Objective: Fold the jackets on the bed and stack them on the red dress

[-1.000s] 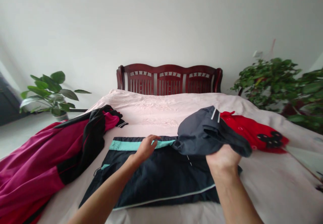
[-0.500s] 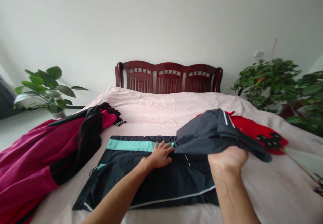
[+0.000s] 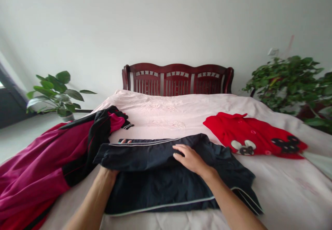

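Currently navy garment (image 3: 160, 185) on bed (image 3: 162, 110), this side of headboard (image 3: 176, 69), long axis approx. parallel to it. L hand (image 3: 111, 173) under its L end, mostly hidden, grip can't tell; R hand (image 3: 190, 158) loosely spread atop middle, nothing gripped.

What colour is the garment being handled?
The fabric garment is dark navy, seen best in the head view.
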{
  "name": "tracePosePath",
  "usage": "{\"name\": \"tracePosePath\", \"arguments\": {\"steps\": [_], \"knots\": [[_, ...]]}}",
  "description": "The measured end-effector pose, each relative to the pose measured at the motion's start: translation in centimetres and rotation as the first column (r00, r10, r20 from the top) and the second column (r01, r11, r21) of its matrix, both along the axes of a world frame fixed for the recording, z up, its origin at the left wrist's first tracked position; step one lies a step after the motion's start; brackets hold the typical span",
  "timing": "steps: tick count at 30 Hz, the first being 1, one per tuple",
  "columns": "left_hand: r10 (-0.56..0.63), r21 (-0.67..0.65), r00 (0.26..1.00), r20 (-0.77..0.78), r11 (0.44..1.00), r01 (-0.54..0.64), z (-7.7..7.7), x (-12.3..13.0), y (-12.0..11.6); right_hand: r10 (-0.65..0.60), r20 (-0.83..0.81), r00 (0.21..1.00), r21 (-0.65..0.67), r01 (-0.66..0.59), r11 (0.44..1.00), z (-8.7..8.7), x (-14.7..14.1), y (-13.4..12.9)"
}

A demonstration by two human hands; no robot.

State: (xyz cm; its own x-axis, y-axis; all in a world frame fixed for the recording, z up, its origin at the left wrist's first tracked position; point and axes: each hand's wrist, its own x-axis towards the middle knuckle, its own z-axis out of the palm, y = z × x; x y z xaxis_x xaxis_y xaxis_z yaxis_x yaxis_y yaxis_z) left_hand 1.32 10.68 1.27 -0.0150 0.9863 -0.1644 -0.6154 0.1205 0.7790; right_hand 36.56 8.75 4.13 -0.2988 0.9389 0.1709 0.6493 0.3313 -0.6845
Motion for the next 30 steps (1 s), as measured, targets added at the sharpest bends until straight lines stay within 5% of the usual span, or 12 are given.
{"name": "tracePosePath", "arguments": {"steps": [3,9,13,16,19,24,26,30], "knots": [[0.046,-0.098,0.999,-0.001,0.994,-0.046,0.8,-2.3,-1.2,0.030,0.282,0.959,0.017,-0.036,0.999,-2.2,0.6,-0.9],[-0.020,-0.318,0.968,-0.250,0.946,-0.062,2.7,-3.7,-2.6,0.007,0.399,0.917,0.062,-0.034,0.997,-2.4,1.2,-2.1],[-0.007,-0.210,0.889,-0.458,0.972,-0.101,3.5,-3.1,-2.3,0.024,0.366,0.930,0.078,-0.056,0.995,-1.7,2.3,-0.5],[0.036,-0.115,0.895,-0.444,0.989,-0.097,4.6,-2.7,-1.3,-0.157,0.324,0.933,0.185,0.100,0.978,-0.8,3.6,2.2],[-0.014,-0.087,0.895,-0.446,0.996,-0.028,5.9,-2.5,-0.2,-0.356,0.401,0.844,0.307,0.242,0.920,0.0,4.7,5.1],[-0.073,-0.048,0.876,-0.477,0.997,0.057,6.9,-2.9,1.5,-0.380,0.515,0.769,0.252,0.288,0.924,-0.1,6.9,6.9],[-0.064,-0.061,0.800,-0.597,0.998,0.034,6.2,-3.2,2.3,-0.413,0.502,0.760,0.254,0.327,0.910,-0.6,8.1,6.8],[-0.094,-0.136,0.492,-0.865,0.989,-0.050,3.4,-3.9,4.1,-0.463,0.486,0.742,0.230,0.402,0.886,-2.1,9.9,6.6]]}}
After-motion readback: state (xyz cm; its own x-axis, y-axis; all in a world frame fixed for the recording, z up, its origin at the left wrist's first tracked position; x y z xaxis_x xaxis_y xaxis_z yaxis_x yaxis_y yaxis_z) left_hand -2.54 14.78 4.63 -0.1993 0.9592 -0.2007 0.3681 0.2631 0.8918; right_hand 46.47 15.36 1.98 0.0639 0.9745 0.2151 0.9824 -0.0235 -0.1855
